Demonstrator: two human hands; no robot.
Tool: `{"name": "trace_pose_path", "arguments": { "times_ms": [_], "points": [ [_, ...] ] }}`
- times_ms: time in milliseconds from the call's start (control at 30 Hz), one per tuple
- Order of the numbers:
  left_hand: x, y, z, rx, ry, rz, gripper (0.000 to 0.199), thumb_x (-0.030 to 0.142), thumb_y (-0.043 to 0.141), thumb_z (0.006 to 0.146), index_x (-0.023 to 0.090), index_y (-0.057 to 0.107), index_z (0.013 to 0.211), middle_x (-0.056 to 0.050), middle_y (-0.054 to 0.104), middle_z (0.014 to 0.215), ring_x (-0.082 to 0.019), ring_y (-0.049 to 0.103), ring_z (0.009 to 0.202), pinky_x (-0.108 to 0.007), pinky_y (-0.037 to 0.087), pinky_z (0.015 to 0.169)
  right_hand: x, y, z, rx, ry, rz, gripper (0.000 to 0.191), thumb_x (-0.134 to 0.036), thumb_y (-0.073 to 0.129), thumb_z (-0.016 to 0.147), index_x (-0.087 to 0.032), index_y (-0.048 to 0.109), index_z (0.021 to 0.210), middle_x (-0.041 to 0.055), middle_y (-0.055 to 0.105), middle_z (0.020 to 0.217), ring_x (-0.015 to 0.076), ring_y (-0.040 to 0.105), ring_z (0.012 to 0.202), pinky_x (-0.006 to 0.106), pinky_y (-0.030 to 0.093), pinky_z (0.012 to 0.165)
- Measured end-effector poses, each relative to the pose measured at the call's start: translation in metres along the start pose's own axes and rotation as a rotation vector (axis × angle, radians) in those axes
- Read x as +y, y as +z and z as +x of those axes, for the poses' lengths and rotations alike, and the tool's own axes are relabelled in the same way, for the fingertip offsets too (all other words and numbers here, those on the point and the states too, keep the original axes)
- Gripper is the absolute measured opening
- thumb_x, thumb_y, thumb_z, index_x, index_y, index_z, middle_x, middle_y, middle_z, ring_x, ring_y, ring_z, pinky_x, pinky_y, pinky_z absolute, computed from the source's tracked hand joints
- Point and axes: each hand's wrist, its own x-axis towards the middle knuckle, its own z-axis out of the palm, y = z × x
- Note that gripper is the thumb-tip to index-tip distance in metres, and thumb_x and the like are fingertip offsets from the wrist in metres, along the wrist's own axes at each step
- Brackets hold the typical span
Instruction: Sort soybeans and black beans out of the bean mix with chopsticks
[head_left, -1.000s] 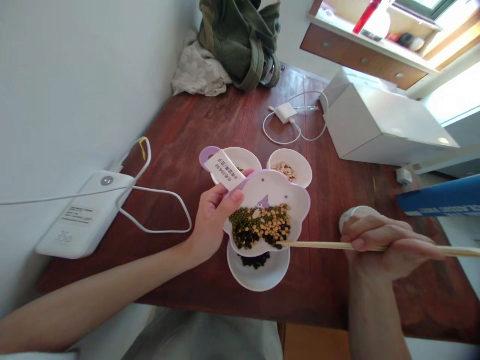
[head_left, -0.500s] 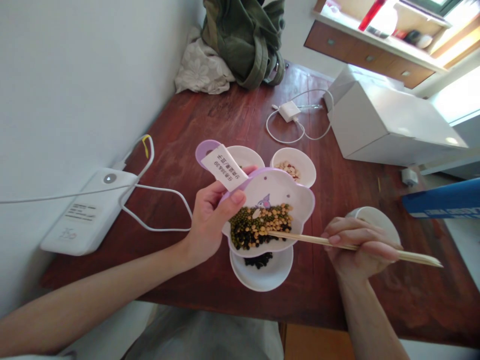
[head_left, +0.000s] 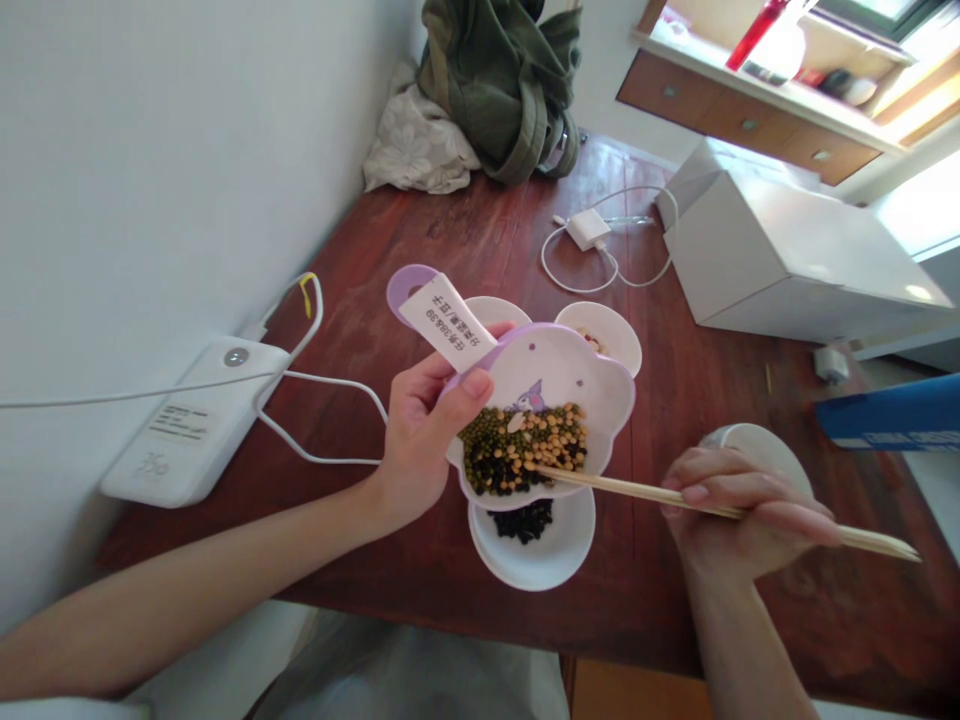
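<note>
My left hand (head_left: 427,430) grips a purple-rimmed white plate (head_left: 600,390) by its handle side, thumb on the rim, the plate tilted. Green, yellow and black beans (head_left: 525,450) lie in its lower part. A white label (head_left: 450,322) with printed text is at the handle. My right hand (head_left: 739,510) is closed round wooden chopsticks (head_left: 645,490), whose tips touch the beans. Beneath the plate, a white bowl (head_left: 566,550) holds black beans. Behind the plate are two more white bowls (head_left: 619,340), partly hidden. Another white bowl (head_left: 772,450) stands behind my right hand.
A white power bank (head_left: 195,420) with cables lies at the left by the wall. At the back are a green bag (head_left: 495,90), patterned cloth (head_left: 420,145) and a white charger (head_left: 588,229). A white box (head_left: 787,250) and a blue object (head_left: 892,413) are on the right.
My right hand has moved slightly right and down with the chopsticks. The plate has shifted a little, covering more of the bowl behind it. The whole view has shifted slightly.
</note>
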Motion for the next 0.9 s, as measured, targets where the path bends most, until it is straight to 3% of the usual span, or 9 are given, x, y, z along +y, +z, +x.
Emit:
{"name": "trace_pose_path", "arguments": {
  "times_ms": [333,533,900],
  "points": [
    [-0.013,-0.006,0.003,-0.021,0.119,-0.026,0.042,0.045,0.068,0.103,0.021,0.082,0.134,-0.010,0.084,0.120,-0.030,0.076,0.116,-0.037,0.059,0.088,-0.005,0.000,-0.012,0.034,-0.203,-0.209,0.065,-0.056,0.053,0.112,-0.018,0.072,0.064,0.0017,0.070,0.060,0.0178,0.069,0.047,0.031,0.054,0.040],
    [-0.011,-0.008,0.002,0.005,0.109,-0.041,0.043,0.049,0.069,0.100,0.019,0.084,0.126,-0.012,0.084,0.120,-0.033,0.076,0.116,-0.041,0.060,0.089,-0.004,0.008,-0.015,0.074,-0.106,-0.130,0.056,-0.053,0.053,0.113,-0.022,0.076,0.073,-0.0015,0.070,0.061,0.0152,0.066,0.047,0.029,0.054,0.040],
    [-0.011,-0.009,0.000,-0.003,0.112,0.010,0.037,0.052,0.072,0.099,0.025,0.086,0.121,-0.009,0.084,0.117,-0.033,0.076,0.116,-0.039,0.061,0.084,0.003,0.016,-0.010,0.056,0.047,0.055,0.061,-0.053,0.054,0.113,-0.018,0.073,0.066,0.0002,0.067,0.057,0.0134,0.062,0.042,0.026,0.046,0.036]
  ]
}}
